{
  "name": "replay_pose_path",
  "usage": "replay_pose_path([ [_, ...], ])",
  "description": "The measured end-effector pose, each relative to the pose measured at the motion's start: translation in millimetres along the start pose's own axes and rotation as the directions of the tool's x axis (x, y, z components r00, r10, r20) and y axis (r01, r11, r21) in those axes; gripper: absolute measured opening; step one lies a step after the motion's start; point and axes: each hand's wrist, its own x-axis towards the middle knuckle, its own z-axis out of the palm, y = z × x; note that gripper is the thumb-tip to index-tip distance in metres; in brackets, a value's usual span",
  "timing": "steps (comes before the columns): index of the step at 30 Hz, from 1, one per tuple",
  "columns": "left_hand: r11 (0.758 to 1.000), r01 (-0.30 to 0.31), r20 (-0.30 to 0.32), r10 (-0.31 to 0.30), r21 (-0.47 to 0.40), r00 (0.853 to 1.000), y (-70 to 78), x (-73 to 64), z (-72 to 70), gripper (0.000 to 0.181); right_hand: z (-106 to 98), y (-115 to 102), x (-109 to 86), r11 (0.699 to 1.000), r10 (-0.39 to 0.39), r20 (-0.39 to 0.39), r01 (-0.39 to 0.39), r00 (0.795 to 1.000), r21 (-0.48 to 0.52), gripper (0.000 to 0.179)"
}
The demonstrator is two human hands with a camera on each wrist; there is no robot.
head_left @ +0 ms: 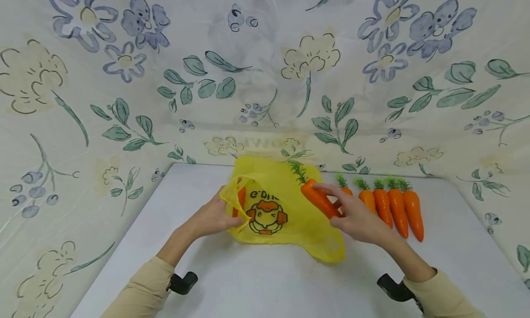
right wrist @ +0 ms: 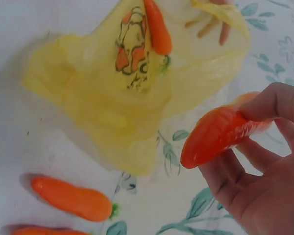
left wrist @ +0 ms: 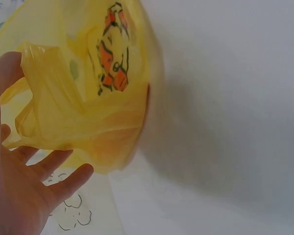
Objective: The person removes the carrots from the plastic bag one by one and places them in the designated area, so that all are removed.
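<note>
A yellow plastic bag [head_left: 290, 230] with a printed cartoon face lies on the table. My left hand [head_left: 215, 216] holds the bag's mouth at its left side, with the thumb in front; in the left wrist view this hand [left wrist: 34, 181] has spread fingers against the film. Inside the mouth shows an orange carrot [right wrist: 159, 32], partly hidden by the bag. My right hand [head_left: 356, 214] pinches another carrot [head_left: 316, 198] between thumb and fingers above the bag's right part, its green top pointing up and away. In the right wrist view, the held carrot [right wrist: 210, 137] is apart from the bag.
Several carrots, one of them the rightmost carrot [head_left: 413, 214], lie in a row right of the bag, green tops toward the back. One is partly behind my right hand. The white table [head_left: 265, 281] ends at a floral cloth [head_left: 265, 78] that rises behind it.
</note>
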Motion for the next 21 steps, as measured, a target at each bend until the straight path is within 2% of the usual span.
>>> replay_pose_path([
  [6,1.0,0.02,-0.001,-0.02,0.018,1.0,-2.0,-0.4,0.0,0.089,-15.0,16.7,-4.6,0.997,0.061,-0.077,-0.064,0.995,-0.031,0.076],
  [14,1.0,0.021,0.006,-0.021,0.015,1.0,-0.9,-0.4,-1.0,0.087,-42.4,39.4,-11.2,0.985,0.144,-0.164,-0.158,0.976,-0.075,0.079],
  [21,0.999,0.024,-0.001,-0.024,0.034,1.0,-1.6,-1.0,-1.1,0.086,-65.3,60.6,-18.5,0.972,0.224,-0.189,-0.232,0.956,-0.022,0.081],
])
